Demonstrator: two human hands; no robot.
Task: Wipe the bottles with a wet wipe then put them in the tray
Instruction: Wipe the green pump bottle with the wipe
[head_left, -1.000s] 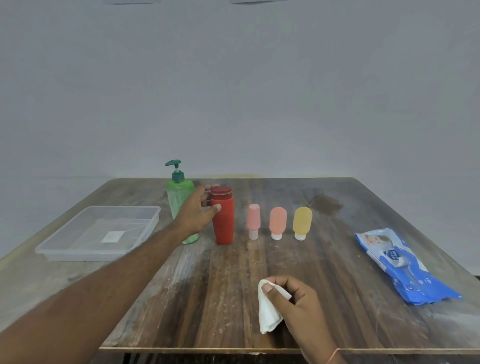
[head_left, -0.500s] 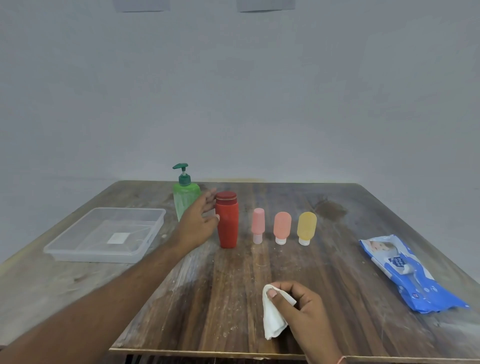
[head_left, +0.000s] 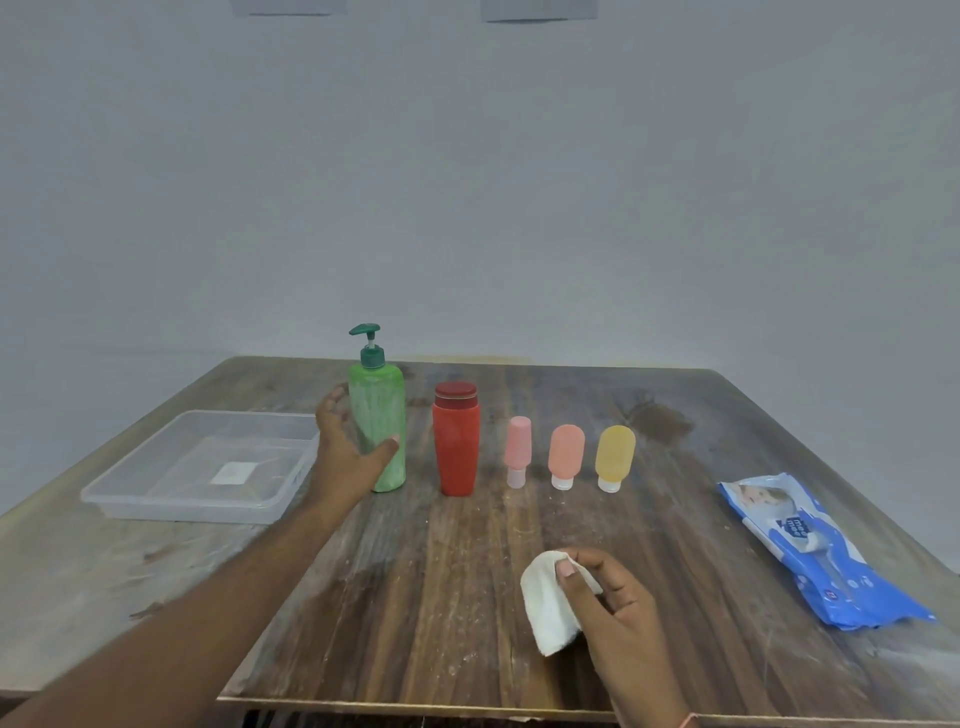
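Observation:
Several bottles stand in a row across the wooden table: a green pump bottle (head_left: 378, 426), a red bottle (head_left: 456, 441), a small pink one (head_left: 517, 451), a salmon one (head_left: 565, 454) and a yellow one (head_left: 614, 457). My left hand (head_left: 347, 452) is spread at the green bottle's left side, thumb on its front and fingers raised beside it. The bottle stands on the table. Near the front edge, my right hand (head_left: 613, 608) pinches a folded white wet wipe (head_left: 545, 608). A clear plastic tray (head_left: 156, 506) sits at the left with only a label on its floor.
A blue pack of wet wipes (head_left: 810, 551) lies at the right side of the table (head_left: 441, 597). A dark stain marks the wood behind the yellow bottle. A plain grey wall rises behind the table.
My left hand has left the red bottle and moved left to the green pump bottle. My right hand with the wipe has stayed near the front edge.

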